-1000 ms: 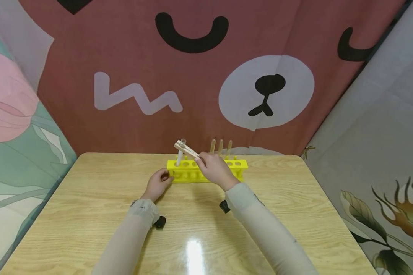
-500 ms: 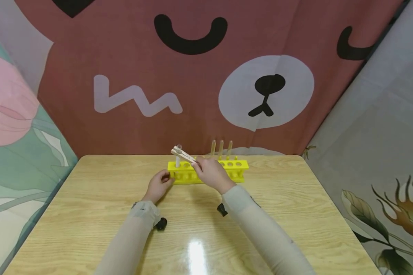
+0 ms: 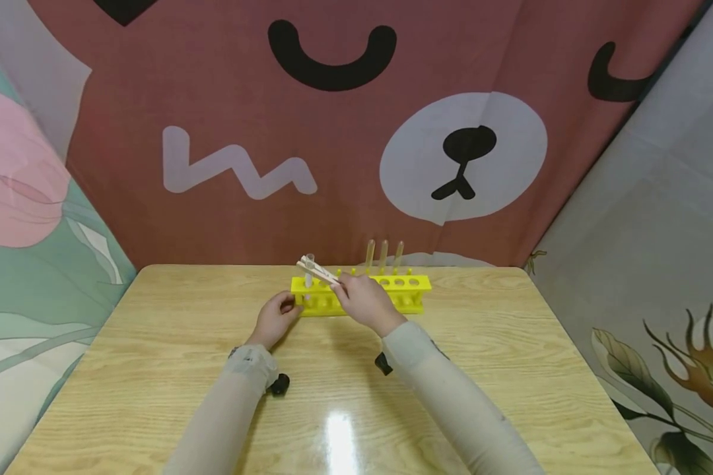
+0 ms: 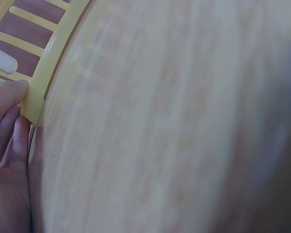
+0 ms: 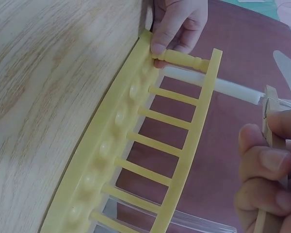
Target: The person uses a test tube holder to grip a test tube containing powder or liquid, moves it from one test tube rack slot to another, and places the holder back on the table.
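Observation:
A yellow test tube rack (image 3: pixel 418 284) stands on the table, its lower left end pinched between the thumb and fingers of my left hand (image 3: pixel 272 321). My right hand (image 3: pixel 367 303) grips a wooden test tube clamp (image 3: pixel 322 271), fingers curled round its handle in the right wrist view. Near its mouth, a glass test tube with white contents (image 5: pixel 186 77) sits in the clamp's jaws. This tube passes down through the leftmost hole of the rack, nearly upright, its rounded bottom (image 4: pixel 4 62) at the rack's base in the left wrist view.
Several pegs rise along the back of the rack, and clear test tubes (image 3: pixel 383 256) stand upside down on some of them. The wooden table (image 3: pixel 481 369) ends at a bear-print curtain (image 3: pixel 333 218). Black wrist cameras (image 3: pixel 279 384) hang below both sleeves.
My right hand has lowered the clamp and tube; the tube, tilted over the leftmost hole before, now stands nearly upright in it. My left hand has stayed at the rack's end.

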Tool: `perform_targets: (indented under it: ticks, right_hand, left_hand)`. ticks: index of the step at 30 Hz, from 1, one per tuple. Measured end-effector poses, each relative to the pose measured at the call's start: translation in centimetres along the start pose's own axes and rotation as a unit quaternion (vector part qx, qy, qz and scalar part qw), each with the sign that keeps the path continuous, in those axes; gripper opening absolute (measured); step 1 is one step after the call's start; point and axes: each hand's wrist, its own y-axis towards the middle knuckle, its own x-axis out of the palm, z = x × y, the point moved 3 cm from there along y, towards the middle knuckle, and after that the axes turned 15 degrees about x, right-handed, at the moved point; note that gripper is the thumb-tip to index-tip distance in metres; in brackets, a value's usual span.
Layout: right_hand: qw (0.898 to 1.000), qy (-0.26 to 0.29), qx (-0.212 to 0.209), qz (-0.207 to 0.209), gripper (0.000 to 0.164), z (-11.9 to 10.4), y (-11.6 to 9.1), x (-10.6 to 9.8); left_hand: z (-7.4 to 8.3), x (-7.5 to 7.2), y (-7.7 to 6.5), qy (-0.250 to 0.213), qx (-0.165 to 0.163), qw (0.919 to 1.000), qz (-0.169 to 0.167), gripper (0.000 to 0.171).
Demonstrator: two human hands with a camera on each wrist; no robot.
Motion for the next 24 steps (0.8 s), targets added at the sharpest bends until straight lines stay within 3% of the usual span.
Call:
perform_targets:
  ticks: [24]
  right_hand:
    - [0.998, -0.03, 0.041, -0.029, 0.031, -0.39, 0.29, 0.63]
  left_hand:
    - [0.0, -0.05, -0.17, 0.002, 0.012, 0.9999, 0.002, 0.023]
